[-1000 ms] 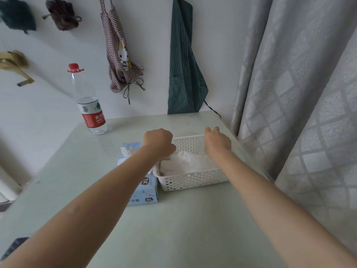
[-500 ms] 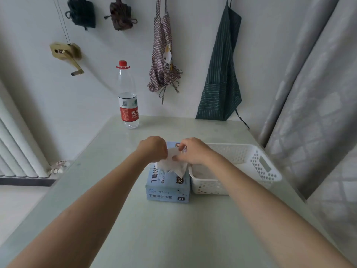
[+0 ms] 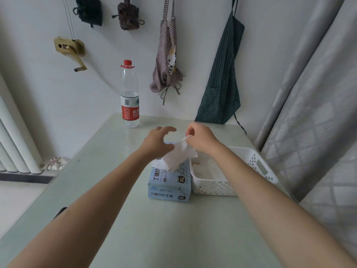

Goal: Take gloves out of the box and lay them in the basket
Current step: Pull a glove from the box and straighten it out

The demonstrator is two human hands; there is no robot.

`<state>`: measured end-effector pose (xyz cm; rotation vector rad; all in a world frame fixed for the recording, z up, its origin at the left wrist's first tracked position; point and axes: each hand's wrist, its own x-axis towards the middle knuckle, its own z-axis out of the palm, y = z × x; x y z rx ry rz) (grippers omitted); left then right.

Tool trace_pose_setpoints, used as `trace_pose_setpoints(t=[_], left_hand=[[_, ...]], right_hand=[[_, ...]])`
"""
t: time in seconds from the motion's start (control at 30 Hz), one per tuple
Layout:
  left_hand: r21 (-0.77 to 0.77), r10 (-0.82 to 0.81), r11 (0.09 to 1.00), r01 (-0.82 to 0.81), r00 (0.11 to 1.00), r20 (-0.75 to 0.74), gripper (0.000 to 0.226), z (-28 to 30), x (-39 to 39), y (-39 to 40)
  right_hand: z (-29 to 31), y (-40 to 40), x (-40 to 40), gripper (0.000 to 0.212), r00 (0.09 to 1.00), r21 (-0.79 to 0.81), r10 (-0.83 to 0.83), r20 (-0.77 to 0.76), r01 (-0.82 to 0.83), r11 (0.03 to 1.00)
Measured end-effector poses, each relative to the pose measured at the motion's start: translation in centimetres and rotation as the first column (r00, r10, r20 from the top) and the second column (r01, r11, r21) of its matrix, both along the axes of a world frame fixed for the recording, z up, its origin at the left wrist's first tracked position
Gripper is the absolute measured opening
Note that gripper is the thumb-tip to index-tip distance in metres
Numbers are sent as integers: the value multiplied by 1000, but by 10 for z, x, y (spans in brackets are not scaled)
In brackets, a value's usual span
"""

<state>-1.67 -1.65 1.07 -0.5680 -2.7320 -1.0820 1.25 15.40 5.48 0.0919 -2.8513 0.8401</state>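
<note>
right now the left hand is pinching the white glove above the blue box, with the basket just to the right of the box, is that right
Not quite: it is the right hand that pinches the white glove above the blue box; the left hand hovers open beside it. The basket does sit just right of the box. The head view shows this.

**A lived-in corner of a home**

This looks like a domestic room, likely near a kitchen or utility area. Two aprons hang on the white wall: a checked apron (image 3: 167, 60) with a cartoon cat and a dark green striped apron (image 3: 222, 78). Two knotted fabric bundles (image 3: 128, 14) hang higher up. A pale green tabletop (image 3: 108, 171) stands against the wall, carrying a plastic water bottle (image 3: 129, 95) with a red cap. A grey patterned curtain (image 3: 309, 93) falls at the right, and a white radiator (image 3: 13, 144) stands at the left.
</note>
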Motion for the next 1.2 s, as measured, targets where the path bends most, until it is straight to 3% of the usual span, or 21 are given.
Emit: trace_pose_setpoints(t=[0.1,0.23,0.37,0.43,0.57,0.67,0.77,0.87,0.93,1.07,1.2], left_hand=[[146,-72,987,68,997,21,52,26,12,8],[380,-262,910,168,942,209,46,60,25,18],[435,-409,856,280,881,237,20,77,33,26],[467,-434,837,285,866,250,22,79,36,30],[579,-407,791,196,876,260,19,75,40,39],[559,-358,814,158,894,270,7,72,41,43],[465,-321,873,145,890,325,5,65,43,44],[227,-255,959,172,874,414,20,54,41,40],[162,-237,970,179,830,505,30,48,40,36],[378,-279,924,53,768,576,28,37,33,28],[521,-218,845,-124,809,546,21,39,20,26]], right_hand=[[19,-3,8,22,992,-140,43,-114,-59,988],[46,-2,22,34,968,-267,28,-249,-96,959],[62,6,39,35,960,-374,23,-280,-131,918],[65,11,44,31,965,-410,-2,-263,-109,905],[68,20,49,7,992,-418,-101,-79,59,907],[65,27,52,30,989,-373,-137,57,148,916],[63,34,56,32,975,-345,-216,48,219,913],[66,38,58,31,959,-320,-284,-5,268,909],[65,41,55,30,951,-348,-306,-43,273,897],[57,46,43,29,926,-413,-367,-82,304,858],[41,52,26,35,928,-397,-363,-79,305,866]])
